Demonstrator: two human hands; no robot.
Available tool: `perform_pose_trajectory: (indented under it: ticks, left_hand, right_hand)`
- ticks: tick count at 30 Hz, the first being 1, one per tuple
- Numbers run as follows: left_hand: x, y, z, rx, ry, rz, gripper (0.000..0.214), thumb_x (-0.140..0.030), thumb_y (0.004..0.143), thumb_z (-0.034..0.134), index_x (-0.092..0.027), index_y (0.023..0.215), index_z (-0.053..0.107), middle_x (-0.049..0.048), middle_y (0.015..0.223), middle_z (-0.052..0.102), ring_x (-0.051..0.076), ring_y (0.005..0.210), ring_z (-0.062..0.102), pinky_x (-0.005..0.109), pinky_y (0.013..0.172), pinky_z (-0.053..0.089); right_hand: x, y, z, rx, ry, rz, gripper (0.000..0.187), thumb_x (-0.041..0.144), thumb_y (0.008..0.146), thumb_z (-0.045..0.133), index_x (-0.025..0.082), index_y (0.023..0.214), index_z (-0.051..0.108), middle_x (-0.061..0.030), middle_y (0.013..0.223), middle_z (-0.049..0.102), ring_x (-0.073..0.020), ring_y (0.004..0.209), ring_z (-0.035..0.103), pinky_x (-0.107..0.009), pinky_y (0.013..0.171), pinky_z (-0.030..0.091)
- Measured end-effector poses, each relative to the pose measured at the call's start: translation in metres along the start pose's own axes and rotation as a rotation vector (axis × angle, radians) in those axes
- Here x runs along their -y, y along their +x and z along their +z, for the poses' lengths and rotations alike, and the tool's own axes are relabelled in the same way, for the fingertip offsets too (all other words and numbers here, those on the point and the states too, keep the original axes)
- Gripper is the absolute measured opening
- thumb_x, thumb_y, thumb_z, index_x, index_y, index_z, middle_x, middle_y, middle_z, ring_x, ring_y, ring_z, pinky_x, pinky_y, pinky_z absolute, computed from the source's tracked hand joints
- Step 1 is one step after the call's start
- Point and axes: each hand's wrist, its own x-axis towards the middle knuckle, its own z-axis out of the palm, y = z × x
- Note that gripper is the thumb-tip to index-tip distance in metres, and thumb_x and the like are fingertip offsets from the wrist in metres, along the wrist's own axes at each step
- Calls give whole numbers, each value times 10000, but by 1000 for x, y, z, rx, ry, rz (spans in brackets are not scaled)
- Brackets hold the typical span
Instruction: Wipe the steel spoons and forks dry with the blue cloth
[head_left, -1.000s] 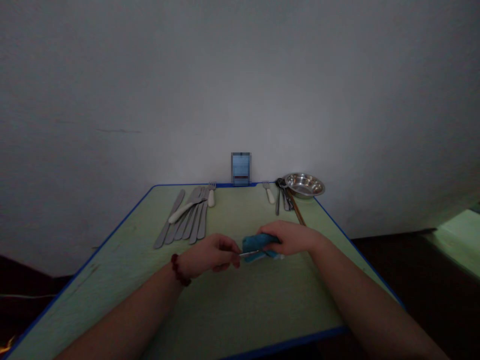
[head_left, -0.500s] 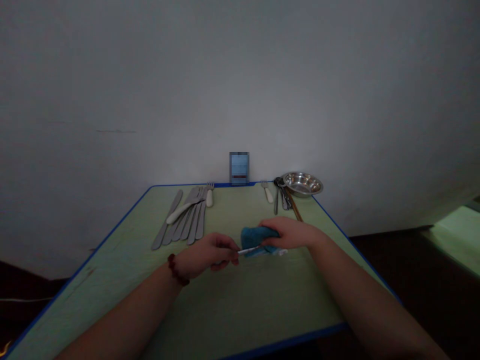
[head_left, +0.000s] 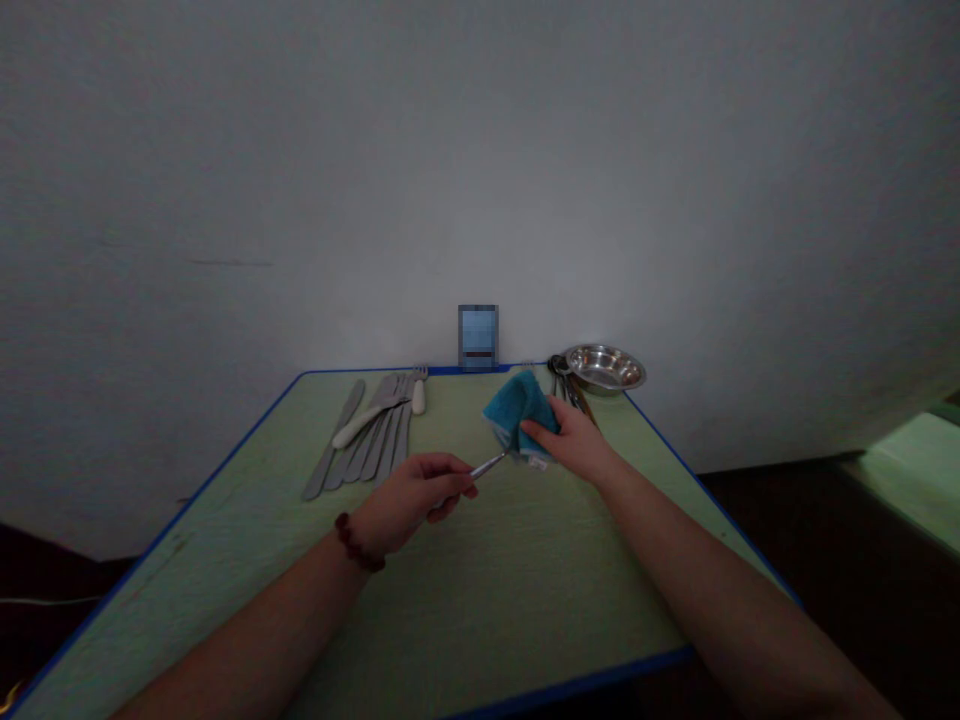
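Gripping slim metal utensil (head_left: 486, 466) in closed left hand (head_left: 409, 500), fist round handle leaving tip free, tip just beside blue cloth (head_left: 517, 410). Cloth bunched, held up by pressed-together fingers of right hand (head_left: 571, 440). Beaded bracelet (head_left: 358, 542) on left wrist. Green table (head_left: 525, 580) beneath; knives (head_left: 367, 445) left; steel bowl (head_left: 604, 368) far right.
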Motion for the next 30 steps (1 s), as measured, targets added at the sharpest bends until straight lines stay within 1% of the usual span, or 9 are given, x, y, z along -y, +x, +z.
perform_pose_trajectory:
  ticks: [2, 5, 7, 10, 14, 18, 23, 27, 30]
  left_hand:
    - [1, 0, 1, -21, -2, 25, 177, -294, 639, 557, -117, 650, 558, -1, 576, 530, 34, 405, 331, 197, 382, 218]
    - [1, 0, 4, -41, 6, 58, 182, -302, 659, 547, -121, 650, 562, -39, 484, 457, 35, 394, 319, 200, 395, 218]
    - [2, -1, 7, -54, 2, 77, 176, -299, 667, 545, -124, 657, 559, -55, 455, 421, 38, 394, 322, 200, 403, 224]
    - [3, -1, 10, -65, 12, 106, 169, -291, 670, 546, -122, 672, 555, -59, 454, 413, 45, 406, 340, 203, 416, 242]
    - [4, -1, 14, -78, 58, 114, 190, -309, 673, 543, -122, 706, 554, -58, 465, 420, 55, 424, 357, 206, 428, 257]
    - [3, -2, 20, -59, 111, 90, 199, -326, 677, 537, -132, 718, 547, -56, 490, 451, 61, 453, 394, 205, 458, 300]
    - [5, -1, 31, -60, 91, 39, 182, -321, 642, 565, -143, 673, 537, -41, 549, 523, 76, 504, 466, 219, 522, 369]
    - [8, 0, 35, -74, 63, 34, 165, -306, 627, 576, -144, 637, 541, -40, 531, 528, 79, 507, 473, 221, 535, 372]
    - [8, 0, 36, -82, 52, 31, 162, -306, 628, 576, -148, 620, 541, -42, 517, 522, 77, 500, 467, 216, 526, 365]
  right_hand:
    - [-5, 1, 7, -73, 148, 43, 273, 353, 701, 541, 183, 913, 521, -39, 821, 604, -149, 716, 549, -303, 655, 446]
    - [-6, 1, 17, -127, 430, 121, 291, 347, 674, 574, 196, 917, 520, -43, 881, 613, -147, 754, 572, -321, 709, 460]
    - [-4, 0, 22, -160, 603, 166, 307, 342, 649, 597, 203, 910, 514, -29, 872, 615, -137, 740, 580, -319, 719, 465]
    - [3, -2, 29, -214, 748, 216, 314, 354, 615, 622, 198, 866, 515, -15, 815, 620, -125, 679, 581, -301, 682, 478]
    - [9, -4, 35, -277, 871, 247, 322, 368, 582, 642, 198, 824, 516, -9, 779, 623, -120, 645, 579, -285, 643, 490]
    - [12, -6, 39, -339, 953, 249, 298, 339, 584, 648, 205, 817, 518, 16, 733, 614, -98, 599, 562, -243, 586, 486]
    - [19, -12, 45, -334, 1029, 250, 260, 343, 606, 639, 199, 790, 525, 45, 654, 585, -70, 513, 516, -204, 493, 456]
    - [22, -15, 49, -369, 1080, 257, 265, 341, 602, 648, 191, 791, 538, 51, 659, 582, -58, 513, 506, -185, 473, 438]
    - [23, -16, 51, -363, 1112, 268, 254, 337, 604, 649, 189, 786, 551, 50, 657, 584, -57, 513, 505, -185, 477, 437]
